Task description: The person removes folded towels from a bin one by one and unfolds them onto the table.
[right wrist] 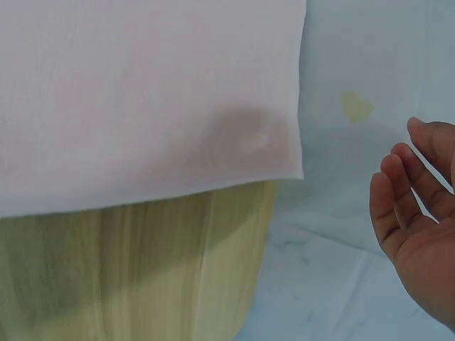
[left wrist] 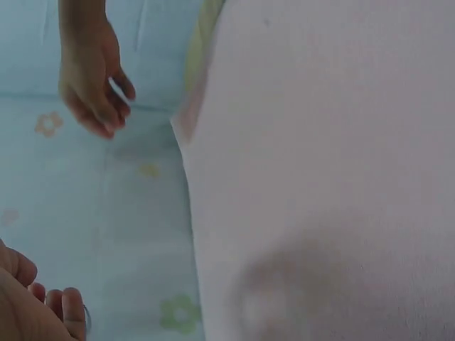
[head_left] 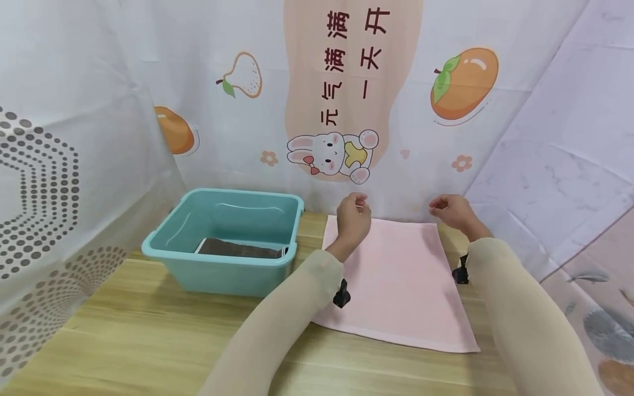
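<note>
A pink towel [head_left: 396, 286] lies spread flat on the wooden table, its far edge close to the back curtain. My left hand [head_left: 354, 221] hovers over the towel's far left part, fingers loosely bent with nothing in them. Near the far right corner, my right hand [head_left: 453, 211] hangs in the air, likewise holding nothing. In the right wrist view the right hand's fingers [right wrist: 398, 192] are relaxed and apart from the towel corner. The left wrist view catches only part of my left hand [left wrist: 35, 305] at the lower left.
Left of the towel stands a teal plastic basin [head_left: 223, 275] with a dark brown folded cloth [head_left: 238, 248] in it. A printed curtain [head_left: 396, 137] rises along the table's back edge, and more hanging fabric [head_left: 555, 165] stands at the right.
</note>
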Demonstrator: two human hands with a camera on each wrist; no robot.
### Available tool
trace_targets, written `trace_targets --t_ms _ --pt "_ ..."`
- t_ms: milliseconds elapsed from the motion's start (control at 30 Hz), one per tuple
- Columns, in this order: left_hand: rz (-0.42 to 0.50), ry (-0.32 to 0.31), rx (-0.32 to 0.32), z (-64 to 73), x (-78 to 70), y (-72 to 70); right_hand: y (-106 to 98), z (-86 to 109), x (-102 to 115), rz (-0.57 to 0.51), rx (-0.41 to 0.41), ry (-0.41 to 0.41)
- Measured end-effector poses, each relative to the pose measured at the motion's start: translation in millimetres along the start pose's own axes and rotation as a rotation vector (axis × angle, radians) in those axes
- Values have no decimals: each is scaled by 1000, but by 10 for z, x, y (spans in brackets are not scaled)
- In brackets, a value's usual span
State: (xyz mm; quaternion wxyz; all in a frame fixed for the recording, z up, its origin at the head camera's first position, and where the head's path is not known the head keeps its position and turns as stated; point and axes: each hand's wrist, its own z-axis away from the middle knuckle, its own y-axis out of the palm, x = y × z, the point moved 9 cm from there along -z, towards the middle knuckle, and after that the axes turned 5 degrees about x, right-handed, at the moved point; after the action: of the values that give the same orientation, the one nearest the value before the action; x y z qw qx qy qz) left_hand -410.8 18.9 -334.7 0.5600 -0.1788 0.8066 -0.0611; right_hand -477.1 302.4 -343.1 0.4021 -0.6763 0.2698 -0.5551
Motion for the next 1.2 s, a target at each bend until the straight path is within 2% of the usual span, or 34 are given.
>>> trace_targets --t_ms 133,300,533,667,800,933,1100,1200 --pt "-2 55 33 120 -240 -3 51 -5 178 -17 18 -45" --pt "-28 119 63 237 -484 -85 184 -19 379 -32 54 -72" --pt "-55 168 107 376 -763 -336 434 -61 738 -52 74 -144" --pt "-61 174 143 460 -872 -517 629 -77 956 -99 125 -154" --pt "-78 175 198 550 -929 -685 821 -53 1177 -161 166 -189" --pt "-114 156 265 616 -922 -856 977 -3 1409 -237 192 -222" --pt "-182 124 320 647 -825 -1095 1197 50 1664 -327 244 -236" --pt "-218 109 327 645 -736 -1252 1335 92 1803 -382 277 -243"
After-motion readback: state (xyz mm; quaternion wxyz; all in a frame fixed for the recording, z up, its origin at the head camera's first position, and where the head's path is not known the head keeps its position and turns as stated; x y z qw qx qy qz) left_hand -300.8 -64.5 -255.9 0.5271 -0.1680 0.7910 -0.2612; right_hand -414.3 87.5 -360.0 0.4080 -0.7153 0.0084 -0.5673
